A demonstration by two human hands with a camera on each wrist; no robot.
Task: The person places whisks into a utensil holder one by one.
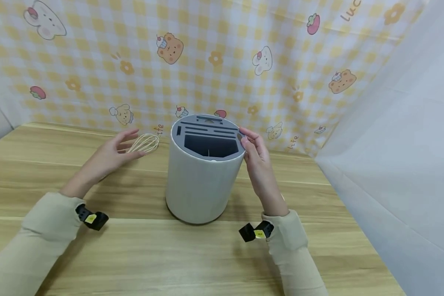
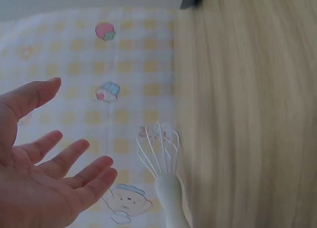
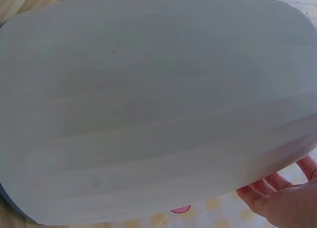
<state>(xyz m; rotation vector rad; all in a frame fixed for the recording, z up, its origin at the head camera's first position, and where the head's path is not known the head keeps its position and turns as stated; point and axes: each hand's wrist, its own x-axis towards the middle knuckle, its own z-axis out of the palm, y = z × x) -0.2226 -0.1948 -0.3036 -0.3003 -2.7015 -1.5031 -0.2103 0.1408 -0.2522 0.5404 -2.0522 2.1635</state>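
Note:
A white cylindrical utensil holder [image 1: 203, 185] with a dark grey slotted top [image 1: 207, 130] stands upright on the table. At its right side my right hand [image 1: 260, 168] touches the top rim with thumb and fingertips. In the right wrist view, the holder's white wall [image 3: 148, 109] fills most of the picture, with the right hand's fingers [image 3: 265, 191] beside it. To the left of the holder, my left hand [image 1: 109, 158] is spread with nothing in it. Just beyond its fingers is a whisk [image 1: 146, 143] with cream wires; its pale handle [image 2: 171, 198] shows in the left wrist view.
The wood-grain table [image 1: 144, 255] runs up to a yellow checked curtain [image 1: 214, 78] printed with cartoon animals. White sheeting [image 1: 392, 123] hangs along the right side. A small pale tip [image 1: 283, 197] shows beside the right wrist.

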